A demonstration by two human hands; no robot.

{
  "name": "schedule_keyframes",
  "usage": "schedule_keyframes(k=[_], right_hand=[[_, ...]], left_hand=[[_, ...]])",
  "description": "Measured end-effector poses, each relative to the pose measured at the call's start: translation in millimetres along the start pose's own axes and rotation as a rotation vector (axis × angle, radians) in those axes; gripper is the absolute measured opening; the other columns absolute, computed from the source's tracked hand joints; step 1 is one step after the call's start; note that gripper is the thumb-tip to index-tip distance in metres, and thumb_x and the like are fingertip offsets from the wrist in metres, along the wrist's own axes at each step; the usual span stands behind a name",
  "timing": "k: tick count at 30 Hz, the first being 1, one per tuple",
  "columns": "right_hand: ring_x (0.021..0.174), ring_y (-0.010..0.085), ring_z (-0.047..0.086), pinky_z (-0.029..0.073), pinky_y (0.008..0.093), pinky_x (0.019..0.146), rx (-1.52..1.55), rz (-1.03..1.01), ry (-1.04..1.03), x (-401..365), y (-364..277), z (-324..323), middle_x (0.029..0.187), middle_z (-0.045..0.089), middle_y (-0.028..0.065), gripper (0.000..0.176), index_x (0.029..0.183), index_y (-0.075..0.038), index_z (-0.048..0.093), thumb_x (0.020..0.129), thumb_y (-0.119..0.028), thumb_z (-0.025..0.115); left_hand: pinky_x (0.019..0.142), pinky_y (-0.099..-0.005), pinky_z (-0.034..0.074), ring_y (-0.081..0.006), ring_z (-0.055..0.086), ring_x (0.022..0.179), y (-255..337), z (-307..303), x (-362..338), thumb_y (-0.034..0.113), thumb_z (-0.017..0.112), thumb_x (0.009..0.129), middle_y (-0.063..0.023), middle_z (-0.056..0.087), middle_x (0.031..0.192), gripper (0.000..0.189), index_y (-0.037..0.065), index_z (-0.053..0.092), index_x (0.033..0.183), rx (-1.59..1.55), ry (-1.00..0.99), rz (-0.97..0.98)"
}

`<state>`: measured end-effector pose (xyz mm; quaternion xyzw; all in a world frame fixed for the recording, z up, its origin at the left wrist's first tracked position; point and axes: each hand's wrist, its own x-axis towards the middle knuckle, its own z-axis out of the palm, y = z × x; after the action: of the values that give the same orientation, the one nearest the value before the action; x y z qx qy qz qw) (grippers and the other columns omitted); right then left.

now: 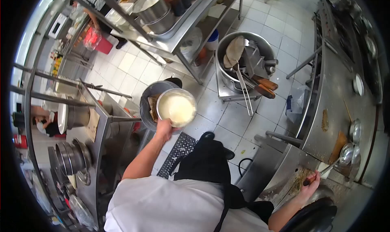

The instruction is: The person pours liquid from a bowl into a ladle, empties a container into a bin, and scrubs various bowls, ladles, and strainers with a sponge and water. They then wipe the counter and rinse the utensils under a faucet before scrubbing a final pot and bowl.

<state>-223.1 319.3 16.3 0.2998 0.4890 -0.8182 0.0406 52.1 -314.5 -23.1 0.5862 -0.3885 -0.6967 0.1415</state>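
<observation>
My left hand (164,130) grips the near rim of a round bowl (192,97) holding pale, creamy stuff (176,109). The bowl is held over the right side of a grey bin (156,87), hiding part of its opening; brown cardboard-like pieces (153,106) show inside the bin. At the lower right, my right hand (311,184) is closed round the dark handle of a ladle (346,152). The ladle's metal cup is over the steel stove counter (310,140), close to other round metal utensils (355,130).
A large pot (266,43) of strainers and wooden-handled tools stands on a low stand ahead. Steel shelving with stacked pans (69,157) lines the left, and a steel table (170,43) with pots is beyond. Two people (95,0) are farther off at left.
</observation>
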Motion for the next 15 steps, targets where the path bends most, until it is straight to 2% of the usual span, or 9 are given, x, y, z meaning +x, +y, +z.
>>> schedule_keyframes(k=[1,3,4,5,6,9,10,14,15], right_hand=[[0.056,0.0082,0.049,0.046,0.0217,0.047,-0.009,0.022,0.008,6,-4,-3,0.069,0.051,-0.0003,0.013,0.097,-0.005,0.055,0.097,-0.018,0.056],[0.054,0.0083,0.049,0.047,0.0222,0.047,-0.019,0.068,0.038,14,-5,-5,0.067,0.049,-0.0002,0.012,0.100,-0.005,0.056,0.096,-0.016,0.056],[0.054,0.0096,0.053,0.049,0.0220,0.046,-0.037,0.031,0.014,14,-6,-4,0.068,0.055,0.0001,0.009,0.092,-0.005,0.056,0.094,-0.013,0.059],[0.054,0.0097,0.053,0.049,0.0218,0.046,-0.042,0.041,0.027,14,-7,-2,0.068,0.055,0.0003,0.008,0.090,-0.005,0.056,0.094,-0.012,0.058],[0.054,0.0098,0.053,0.049,0.0216,0.046,-0.049,0.047,0.044,13,-10,5,0.067,0.055,0.0004,0.008,0.089,-0.005,0.056,0.094,-0.012,0.058],[0.053,0.0115,0.053,0.048,0.0244,0.045,-0.162,0.015,0.096,20,-14,8,0.065,0.055,0.0009,0.012,0.085,-0.006,0.054,0.095,-0.013,0.054],[0.052,0.0121,0.053,0.047,0.0252,0.045,-0.236,-0.017,0.124,20,-12,14,0.065,0.055,0.0010,0.013,0.084,-0.006,0.054,0.094,-0.014,0.054],[0.050,0.0155,0.051,0.045,0.0277,0.044,-0.506,-0.049,0.257,20,-5,21,0.063,0.054,0.0029,0.013,0.080,-0.007,0.052,0.092,-0.014,0.052],[0.052,0.0163,0.052,0.045,0.0288,0.046,-0.549,-0.048,0.229,19,-6,18,0.063,0.054,0.0035,0.012,0.080,-0.007,0.053,0.091,-0.012,0.052]], left_hand=[[0.082,-0.0460,0.057,-0.0357,0.060,0.110,6,-10,8,-0.005,0.041,0.083,-0.0229,0.053,0.126,0.058,0.004,0.032,0.140,0.049,0.088,0.153],[0.090,-0.0485,0.050,-0.0396,0.056,0.113,-66,-83,129,-0.006,0.045,0.080,-0.0244,0.045,0.133,0.073,0.016,0.026,0.147,0.627,0.592,0.714],[0.093,-0.0491,0.047,-0.0418,0.054,0.114,-62,-87,131,-0.006,0.047,0.079,-0.0248,0.039,0.136,0.077,0.018,0.025,0.148,0.757,0.594,0.679],[0.095,-0.0498,0.043,-0.0440,0.052,0.115,-57,-88,136,-0.007,0.049,0.077,-0.0252,0.034,0.139,0.082,0.020,0.023,0.149,0.886,0.589,0.643],[0.089,-0.0504,0.047,-0.0465,0.055,0.106,-60,-96,149,-0.008,0.051,0.075,-0.0225,0.028,0.142,0.083,0.022,0.025,0.149,0.966,0.596,0.630],[0.083,-0.0516,0.049,-0.0479,0.058,0.098,-50,-99,164,-0.007,0.051,0.076,-0.0219,0.028,0.143,0.082,0.025,0.026,0.148,0.997,0.688,0.541],[0.079,-0.0521,0.051,-0.0483,0.061,0.092,-57,-110,179,-0.006,0.051,0.079,-0.0219,0.027,0.144,0.080,0.028,0.027,0.147,1.086,0.738,0.618],[0.080,-0.0503,0.052,-0.0455,0.061,0.098,-50,-148,193,-0.002,0.051,0.082,-0.0206,0.027,0.146,0.075,0.033,0.029,0.145,1.218,0.631,0.720],[0.080,-0.0502,0.052,-0.0450,0.060,0.099,-47,-154,192,-0.002,0.051,0.082,-0.0200,0.027,0.147,0.074,0.033,0.031,0.145,1.245,0.603,0.744]])
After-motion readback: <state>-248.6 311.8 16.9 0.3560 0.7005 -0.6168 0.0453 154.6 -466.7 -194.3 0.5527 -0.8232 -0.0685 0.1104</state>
